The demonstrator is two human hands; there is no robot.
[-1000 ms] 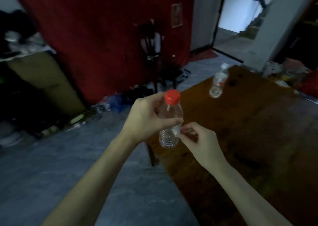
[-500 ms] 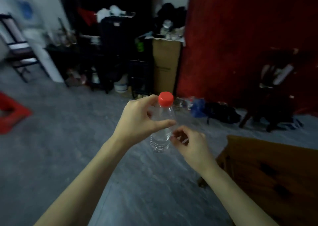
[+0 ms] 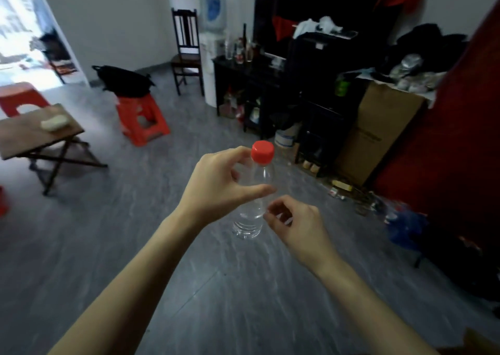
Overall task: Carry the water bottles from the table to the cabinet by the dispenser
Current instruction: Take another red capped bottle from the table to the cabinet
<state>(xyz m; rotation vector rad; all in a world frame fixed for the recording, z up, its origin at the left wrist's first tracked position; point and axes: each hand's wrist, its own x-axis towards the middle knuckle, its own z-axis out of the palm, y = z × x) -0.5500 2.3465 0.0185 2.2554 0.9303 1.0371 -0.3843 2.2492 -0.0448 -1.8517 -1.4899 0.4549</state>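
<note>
We see clear plastic water bottle (image 3: 253, 200), red screw cap (image 3: 262, 152), upright in mid-air above grey floor, upper body gripped. Black cabinet (image 3: 251, 84) beside white dispenser (image 3: 211, 65), far ahead.

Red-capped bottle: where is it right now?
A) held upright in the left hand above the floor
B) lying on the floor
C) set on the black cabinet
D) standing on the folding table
A: the left hand grips the red-capped bottle upright in mid-air over the grey floor, with the right hand curled beside its lower part.
</note>
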